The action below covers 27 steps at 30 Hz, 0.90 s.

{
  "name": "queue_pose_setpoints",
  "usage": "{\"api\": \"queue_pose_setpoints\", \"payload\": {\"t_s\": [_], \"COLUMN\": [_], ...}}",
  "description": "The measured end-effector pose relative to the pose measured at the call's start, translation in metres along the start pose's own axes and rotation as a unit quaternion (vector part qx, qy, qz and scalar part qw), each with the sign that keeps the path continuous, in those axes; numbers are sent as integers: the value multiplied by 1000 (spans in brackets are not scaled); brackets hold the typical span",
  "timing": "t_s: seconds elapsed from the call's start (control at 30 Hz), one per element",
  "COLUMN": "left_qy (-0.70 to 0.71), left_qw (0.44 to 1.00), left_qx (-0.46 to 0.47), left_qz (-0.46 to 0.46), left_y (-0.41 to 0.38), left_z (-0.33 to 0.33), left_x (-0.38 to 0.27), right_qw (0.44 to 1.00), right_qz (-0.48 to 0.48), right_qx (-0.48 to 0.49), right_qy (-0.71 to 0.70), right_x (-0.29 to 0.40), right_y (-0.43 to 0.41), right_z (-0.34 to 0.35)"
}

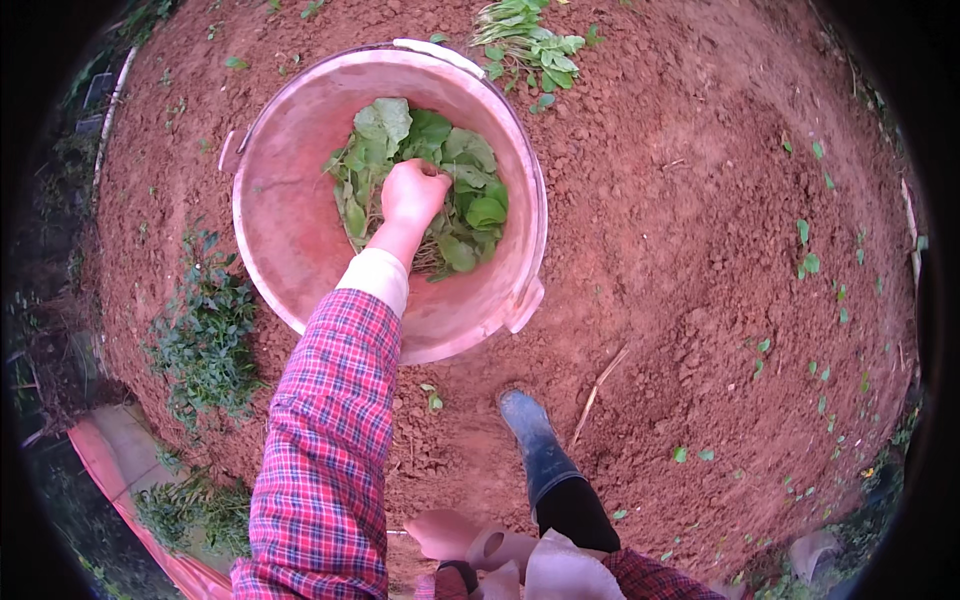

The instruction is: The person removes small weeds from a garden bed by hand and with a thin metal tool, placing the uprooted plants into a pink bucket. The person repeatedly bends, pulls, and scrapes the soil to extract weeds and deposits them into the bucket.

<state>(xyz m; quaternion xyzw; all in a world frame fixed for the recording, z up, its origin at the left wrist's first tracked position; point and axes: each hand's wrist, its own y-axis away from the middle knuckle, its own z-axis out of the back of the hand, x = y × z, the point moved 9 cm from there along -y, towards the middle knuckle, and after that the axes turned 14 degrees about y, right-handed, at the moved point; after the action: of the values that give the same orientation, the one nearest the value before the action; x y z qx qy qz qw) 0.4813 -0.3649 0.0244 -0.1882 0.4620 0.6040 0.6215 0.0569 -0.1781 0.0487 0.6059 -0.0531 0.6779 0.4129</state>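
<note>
A pink plastic bucket [292, 187] with a wire handle stands on reddish soil in front of me. Leafy greens [469, 217] with thin stems lie bunched inside it. Down in the bucket, my left hand [415, 193] has its fingers curled onto the greens, the fingertips partly hidden. My right hand [446, 534] is low in the picture, near my body, blurred and with its fingers folded. A thin pale strip [396, 532] shows beside that hand; what it is, and whether I hold it, cannot be told.
Beyond the bucket's rim, a bundle of pulled greens [536, 45] rests on the soil. Bushy plants [202, 337] grow at left. My rubber boot [529, 427] is below the bucket, beside a dry stalk [598, 390]. Small seedlings [810, 262] dot the right side.
</note>
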Motion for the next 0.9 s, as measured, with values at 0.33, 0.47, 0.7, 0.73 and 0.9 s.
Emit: {"api": "queue_pose_setpoints", "payload": {"t_s": [0.33, 0.47, 0.7, 0.73, 0.9], "left_qy": [-144, 171, 411, 441, 598], "left_qw": [985, 982, 909, 894, 788], "left_qx": [18, 79, 52, 54, -117], "left_qz": [-90, 21, -45, -62, -87], "left_y": [-16, -2, 78, 95, 204], "left_z": [-17, -15, 95, 108, 210], "left_x": [-7, -4, -58, -63, 16], "right_qw": [1000, 1000, 1000, 1000, 998], "right_qz": [3, -10, 0, -7, 16], "right_qx": [-11, -18, 18, 15, 8], "right_qy": [-6, -11, 9, 18, 55], "right_x": [1, -5, 10, 7, 18], "right_y": [2, 4, -5, -2, -4], "right_z": [4, 1, -19, -22, -34]}}
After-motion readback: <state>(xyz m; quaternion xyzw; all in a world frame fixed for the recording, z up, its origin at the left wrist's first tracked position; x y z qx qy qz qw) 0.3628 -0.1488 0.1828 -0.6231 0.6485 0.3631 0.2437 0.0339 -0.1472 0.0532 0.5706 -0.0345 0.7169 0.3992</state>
